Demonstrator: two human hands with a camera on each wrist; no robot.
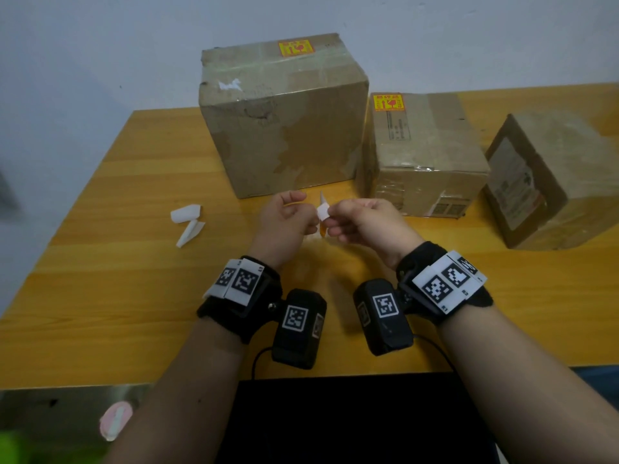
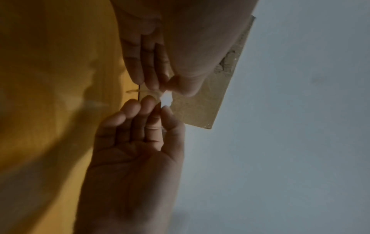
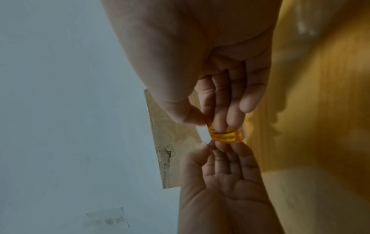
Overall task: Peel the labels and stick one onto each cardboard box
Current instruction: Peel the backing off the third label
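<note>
1. The left hand (image 1: 284, 219) and the right hand (image 1: 360, 222) meet just above the wooden surface (image 1: 117, 296), in front of the large cardboard box (image 1: 284, 128).
2. Between them is a yellow label (image 3: 226, 136) with its white backing paper (image 1: 323, 211). The left fingers (image 2: 148, 101) are curled and pinch one part of it with the thumb; the right fingers (image 3: 222, 117) are curled and pinch the other part. Which hand holds the label and which the backing cannot be told for sure.
3. In the right wrist view the label curves into an arc under the fingertips.
4. The large cardboard box bears a yellow sticker (image 1: 296, 48) on its top face.
5. The middle cardboard box (image 1: 425, 152) stands just right of the large one and bears a yellow sticker (image 1: 388, 102) at the far left corner of its top.
6. The right cardboard box (image 1: 549, 175) stands apart from the middle one, turned at an angle; no yellow sticker shows on its visible faces.
7. Two curled scraps of white backing (image 1: 187, 221) lie on the surface, left of the hands.
</note>
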